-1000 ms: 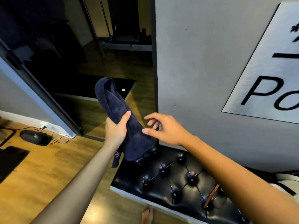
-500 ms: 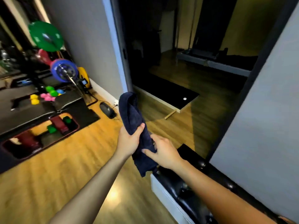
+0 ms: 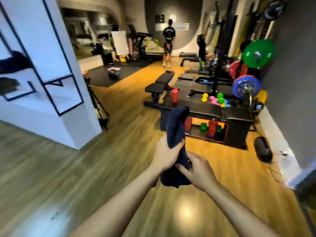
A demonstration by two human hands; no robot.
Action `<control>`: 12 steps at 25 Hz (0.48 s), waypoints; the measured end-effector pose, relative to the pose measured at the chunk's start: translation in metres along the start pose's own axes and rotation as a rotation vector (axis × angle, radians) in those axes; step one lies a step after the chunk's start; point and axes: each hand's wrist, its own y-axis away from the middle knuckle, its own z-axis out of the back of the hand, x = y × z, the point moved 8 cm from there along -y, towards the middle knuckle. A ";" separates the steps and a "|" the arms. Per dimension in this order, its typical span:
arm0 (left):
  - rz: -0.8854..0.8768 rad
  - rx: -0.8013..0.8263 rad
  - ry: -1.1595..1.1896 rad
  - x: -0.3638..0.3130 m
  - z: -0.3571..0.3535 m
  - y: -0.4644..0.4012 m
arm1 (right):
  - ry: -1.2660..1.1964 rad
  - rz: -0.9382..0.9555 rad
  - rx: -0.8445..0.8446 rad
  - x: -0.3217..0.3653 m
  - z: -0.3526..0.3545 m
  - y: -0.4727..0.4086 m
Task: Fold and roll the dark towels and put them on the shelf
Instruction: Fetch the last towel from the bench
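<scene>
Towel, dark navy and folded into a long thick band, stands nearly upright in the air in front of the person, over the wooden floor. The left hand grips it around the middle, fingers wrapped round the cloth and thumb across the front. The right hand sits just below and to the right, its fingers curled onto the lower part of the towel, whose bottom end bunches and hangs beneath both hands. The two hands are close together, almost touching, both clamped on the same cloth. The towel's top end folds over in a rounded loop above the left hand.

Off to the left is a white shelf framed in thin black metal, and a dark bundle lies in one of its upper compartments; it is too blurred to say what it is. Beyond the towel is a low black rack with small coloured dumbbells on top and a red bottle standing at its left end. A black workout bench stands behind that. Against the right wall hang a green weight plate and a blue weight plate. Far back, a person in dark clothes stands facing away.
</scene>
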 end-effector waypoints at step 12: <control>0.238 -0.724 -0.202 0.097 0.367 0.011 | -0.307 0.602 0.460 0.277 -0.271 -0.154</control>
